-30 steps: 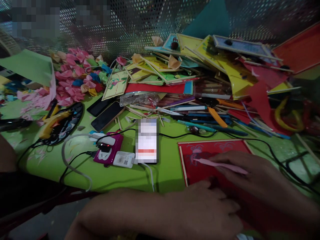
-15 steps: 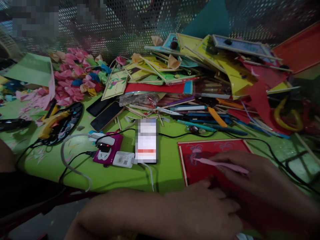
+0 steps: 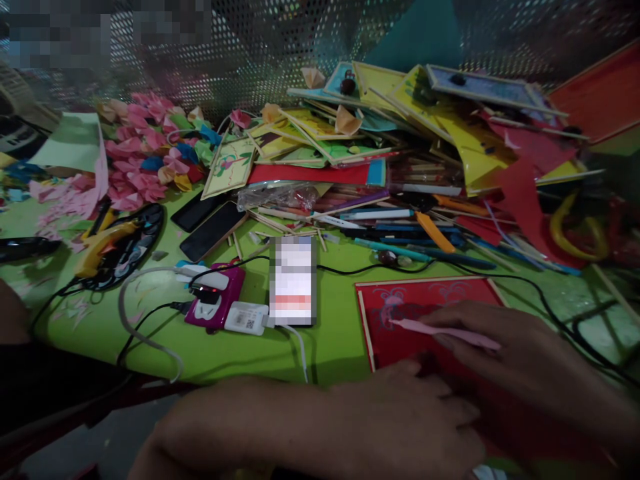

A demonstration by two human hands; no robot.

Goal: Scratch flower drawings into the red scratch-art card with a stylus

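Observation:
In my right hand (image 3: 505, 347) is a slim pink plastic modelling tool (image 3: 450, 330), pinched between thumb and fingers. Its pale tip touches a pink patch (image 3: 393, 303) within a pale outline drawing on a red board (image 3: 400, 347). Thin wooden sticks edge the board along its top and left side. A second outline shows near the board's top edge. My left hand (image 3: 420, 413) lies over the lower left of the board, fingers bent and slightly apart; their tips are hidden.
A phone (image 3: 293, 280) lies left of the board, beside a purple power strip (image 3: 220, 300) with plugs and cables. A yellow glue gun (image 3: 107, 247) is further left. Behind are pens, sticks, framed cards (image 3: 230, 163) and folded pink paper (image 3: 140, 147). A black cable (image 3: 540, 293) passes behind the board.
The pink tool's tip has shifted very slightly to the right and down over the pink patch. My left hand stays in place on the board.

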